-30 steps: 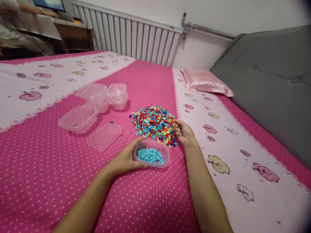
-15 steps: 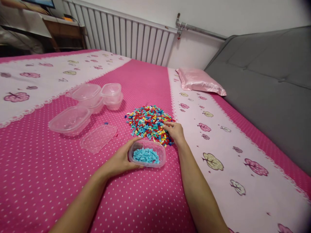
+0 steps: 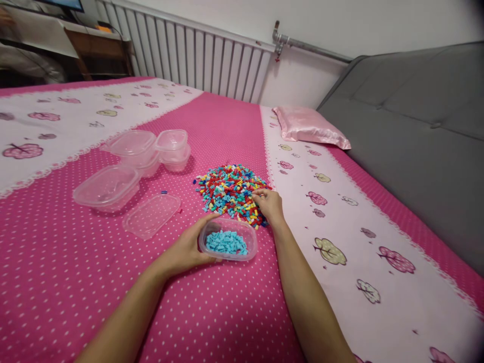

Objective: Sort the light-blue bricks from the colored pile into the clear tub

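Note:
My left hand (image 3: 194,242) is wrapped round the left end of a clear plastic container (image 3: 250,244), thumb at the near side and fingers at the far side. Light-blue toy bricks (image 3: 226,243) cover its floor. Just beyond it lies a heap of small mixed-colour toy bricks (image 3: 230,189) in red, blue, yellow, white and teal. At the heap's right side is my right hand (image 3: 269,204), its thumb and fingertips pinched together over the bricks. Whatever sits between those fingertips is too small to make out.
Left of the heap stand several clear lidded containers (image 3: 108,185) and a loose clear lid (image 3: 153,216), with a dark-blue brick (image 3: 164,192) near it. A pink pillow (image 3: 310,127) lies by the grey headboard (image 3: 416,111). A person is partly visible at a desk (image 3: 96,48), far left.
My right hand's fingers have drawn together into a pinch at the heap. My left hand and the container stay in place. The person's arm at the desk has moved left.

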Available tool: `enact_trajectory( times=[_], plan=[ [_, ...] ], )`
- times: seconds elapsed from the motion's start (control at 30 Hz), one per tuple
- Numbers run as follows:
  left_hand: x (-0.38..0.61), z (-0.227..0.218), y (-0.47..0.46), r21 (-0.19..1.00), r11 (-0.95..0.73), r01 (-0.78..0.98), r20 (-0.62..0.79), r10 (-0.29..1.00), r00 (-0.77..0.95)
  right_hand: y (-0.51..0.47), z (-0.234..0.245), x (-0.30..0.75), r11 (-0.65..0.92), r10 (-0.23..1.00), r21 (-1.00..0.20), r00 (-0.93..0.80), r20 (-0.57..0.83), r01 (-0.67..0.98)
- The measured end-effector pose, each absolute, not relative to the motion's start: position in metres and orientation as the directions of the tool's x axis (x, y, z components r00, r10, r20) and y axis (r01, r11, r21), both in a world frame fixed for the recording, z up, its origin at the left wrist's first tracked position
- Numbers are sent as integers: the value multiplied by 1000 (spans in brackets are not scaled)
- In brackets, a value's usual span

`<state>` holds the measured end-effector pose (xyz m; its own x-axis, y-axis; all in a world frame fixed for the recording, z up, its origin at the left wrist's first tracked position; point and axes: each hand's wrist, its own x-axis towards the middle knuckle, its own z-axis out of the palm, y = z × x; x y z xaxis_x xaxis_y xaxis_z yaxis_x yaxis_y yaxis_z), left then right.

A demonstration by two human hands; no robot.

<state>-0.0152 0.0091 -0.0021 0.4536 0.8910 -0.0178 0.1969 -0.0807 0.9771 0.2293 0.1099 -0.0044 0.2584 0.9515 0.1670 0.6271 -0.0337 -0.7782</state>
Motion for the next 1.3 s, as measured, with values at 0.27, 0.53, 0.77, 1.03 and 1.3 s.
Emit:
enact_trajectory(
  times=[0.27,0.53,0.77,1.03,1.3],
  plan=[
    [-16,-5,10,977,-92,191,-5,890,455,109,17,236,-194,938,-837,152,-311,-511],
    [-16,-6,10,977,-104,185,8,888,460,93,51,230,-294,924,-551,-85,-373,-781],
    [-15,-3,11,978,-130,163,38,879,475,52,80,193,-343,889,-829,-436,-137,-441],
    [-17,-6,10,974,-130,184,30,884,466,58,62,188,101,977,-993,-194,87,67],
    [-21,-4,9,972,-124,197,11,869,494,80,19,192,244,943,-758,-332,38,606]
  ],
)
